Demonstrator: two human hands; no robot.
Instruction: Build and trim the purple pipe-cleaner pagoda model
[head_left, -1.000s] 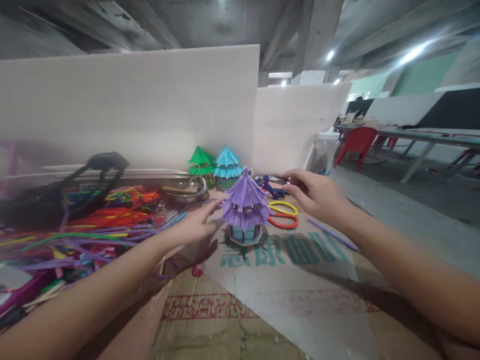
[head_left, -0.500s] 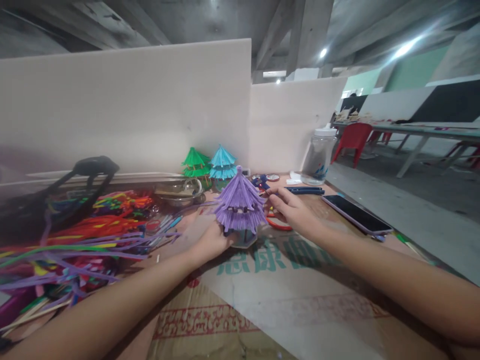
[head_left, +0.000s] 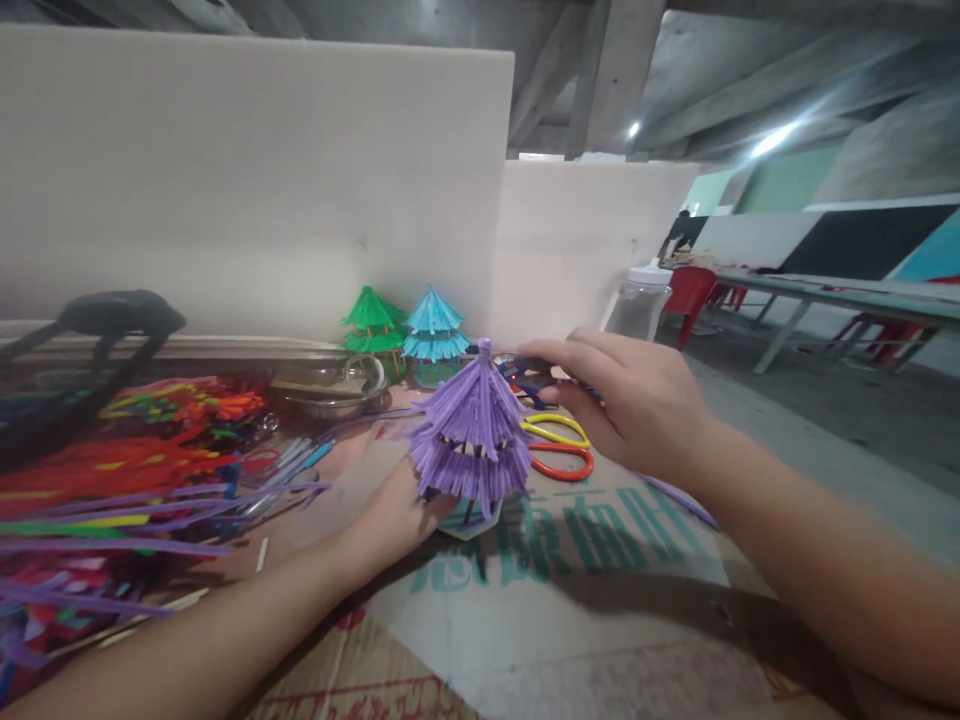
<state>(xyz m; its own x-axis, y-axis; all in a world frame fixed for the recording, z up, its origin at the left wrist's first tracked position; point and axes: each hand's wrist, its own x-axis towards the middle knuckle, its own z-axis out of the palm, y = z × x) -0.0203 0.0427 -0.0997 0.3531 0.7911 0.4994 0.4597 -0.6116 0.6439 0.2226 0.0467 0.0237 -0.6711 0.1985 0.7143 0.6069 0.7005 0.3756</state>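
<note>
A purple two-tiered pavilion model (head_left: pixel 472 430), its roofs covered in fuzzy strips, stands tilted slightly over a pale flat base (head_left: pixel 471 520). My left hand (head_left: pixel 401 510) grips it low on the left side; the fingertips are hidden behind the roof and base. My right hand (head_left: pixel 626 395) hovers right of the model, thumb and index finger apart, with nothing visible between them. Below its fingers lie scissors with a yellow loop (head_left: pixel 559 430) and a red loop (head_left: pixel 562 463). Dark blue-handled tools (head_left: pixel 529 380) are partly hidden behind the right fingers.
A green pavilion model (head_left: pixel 371 325) and a light blue one (head_left: pixel 435 335) stand behind, near a metal bowl (head_left: pixel 330 395). Red fuzzy strips (head_left: pixel 150 465) and other coloured ones cover the left side. A clear bottle (head_left: pixel 637 305) stands back right; a white partition (head_left: pixel 255 190) closes the rear.
My right hand has risen and come away from the model's right side, its fingers spreading. The model sits slightly lower in view, still in my left hand. The view has shifted.
</note>
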